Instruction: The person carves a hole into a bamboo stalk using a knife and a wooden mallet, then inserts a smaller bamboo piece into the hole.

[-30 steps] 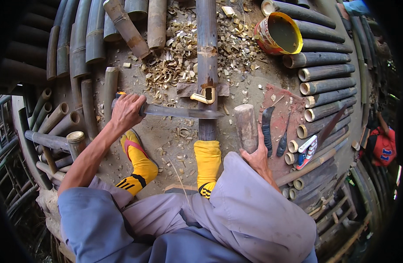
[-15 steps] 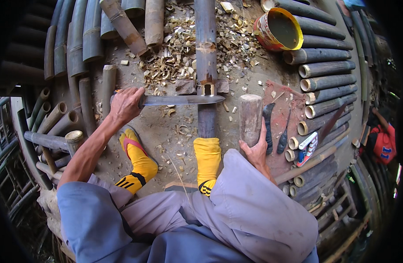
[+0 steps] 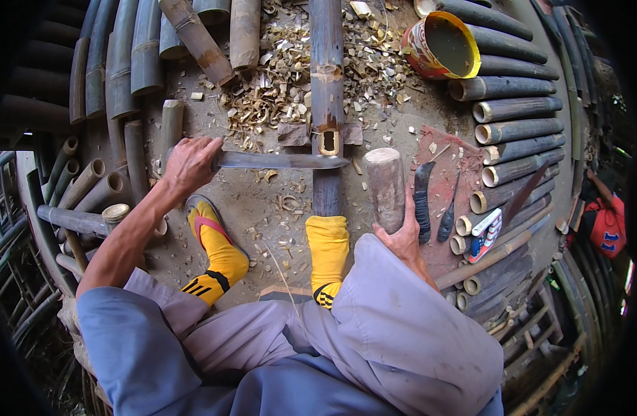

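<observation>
OK, left hand [image 3: 188, 165] is closed round the handle of a long knife [image 3: 277, 161], blade lying left to right over the bamboo pole [image 3: 326, 93], just near of a square hole [image 3: 329, 141] in its wall; can't tell if steel touches bamboo. Right hand [image 3: 401, 239] grips the near end of a short wooden club [image 3: 385, 182], kept right of the pole, probably so the cut stays visible. Pole runs far to near between the legs, over a flat block [image 3: 293, 134] that likely lifts it off the ground; right foot in a yellow sock [image 3: 327, 243] covers the near end, seemingly to stop rolling. That foot leaves little room near of the blade. Far side, wood chips [image 3: 270, 97] crowd both flanks of the pole. On the right, a red mat [image 3: 429, 147] carries two dark-handled tools [image 3: 422, 201], within reach I'd say; beyond it a bucket [image 3: 417, 50] of murky liquid and a row of cut bamboo [image 3: 519, 109] box that side in. More bamboo lengths [image 3: 147, 62] hem the far left.
</observation>
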`<state>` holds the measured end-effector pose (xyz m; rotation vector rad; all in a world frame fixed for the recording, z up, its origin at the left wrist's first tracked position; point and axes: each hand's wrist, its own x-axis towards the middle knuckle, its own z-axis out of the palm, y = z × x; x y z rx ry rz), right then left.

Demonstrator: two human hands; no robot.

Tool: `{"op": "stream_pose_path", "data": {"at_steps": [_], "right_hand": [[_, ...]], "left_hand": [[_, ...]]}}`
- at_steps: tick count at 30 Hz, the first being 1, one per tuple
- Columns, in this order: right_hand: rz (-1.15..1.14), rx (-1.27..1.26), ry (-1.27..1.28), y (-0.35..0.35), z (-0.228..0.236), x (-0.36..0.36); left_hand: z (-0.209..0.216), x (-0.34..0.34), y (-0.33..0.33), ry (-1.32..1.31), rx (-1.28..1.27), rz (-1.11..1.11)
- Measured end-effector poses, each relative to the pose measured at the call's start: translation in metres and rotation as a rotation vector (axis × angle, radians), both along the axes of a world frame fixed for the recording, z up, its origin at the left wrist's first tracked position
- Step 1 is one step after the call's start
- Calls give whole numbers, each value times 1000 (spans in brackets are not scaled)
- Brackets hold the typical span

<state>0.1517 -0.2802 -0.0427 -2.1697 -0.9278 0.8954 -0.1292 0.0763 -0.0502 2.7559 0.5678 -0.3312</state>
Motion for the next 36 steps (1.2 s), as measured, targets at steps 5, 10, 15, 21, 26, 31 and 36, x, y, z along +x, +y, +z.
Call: {"op": "stream_pose_path", "data": {"at_steps": [5, 10, 15, 21, 26, 31, 36], "right_hand": [[208, 184, -169, 3, 2, 1], [635, 537, -309, 32, -1, 22], [737, 307, -307, 66, 5, 30], [983, 551, -407, 78, -6, 45], [1008, 519, -354, 88, 20, 31], [995, 440, -446, 110, -9, 55], [1030, 776, -393, 97, 24, 25]], "left_hand": [[-2, -2, 4, 18, -37, -1], [-6, 4, 14, 184, -104, 17], [0, 11, 15, 128, -77, -25], [-9, 4, 15, 137, -43, -33], [-12, 3, 14, 97, -14, -19], [-20, 0, 12, 134, 21, -17], [-21, 0, 12, 54, 53, -31]]}}
